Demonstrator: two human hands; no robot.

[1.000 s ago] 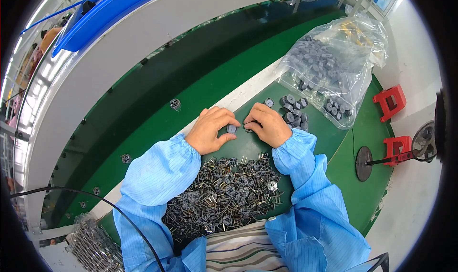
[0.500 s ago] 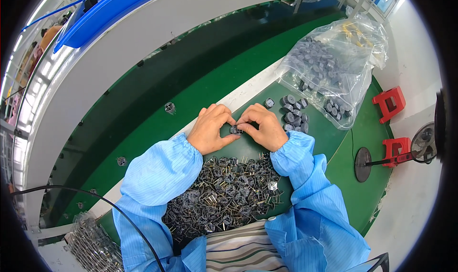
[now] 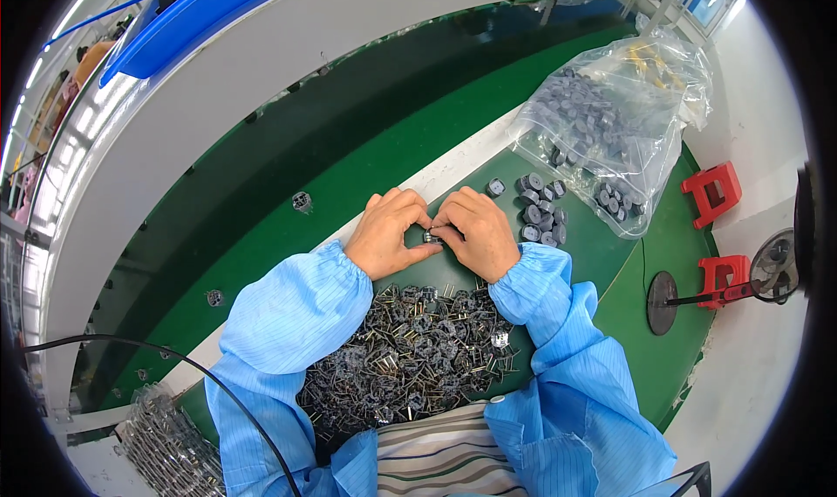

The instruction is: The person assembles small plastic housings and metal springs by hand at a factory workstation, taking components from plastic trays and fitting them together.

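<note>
We see the left hand [image 3: 390,234] and right hand [image 3: 479,233] meeting fingertip to fingertip, both pinching 1 small grey round part [image 3: 430,235] between them, just inside the far edge of the dark green mat [image 3: 602,235]. It seems metallic, though the view is too small to be sure. Nearer us lies a heap of pinned metal parts [image 3: 410,357]. Loose grey discs [image 3: 539,209] sit beside a clear bag [image 3: 615,118] at the mat's right corner.

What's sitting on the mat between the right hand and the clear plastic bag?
In the head view, a loose cluster of small grey round parts lies between the right hand and the clear plastic bag.
</note>
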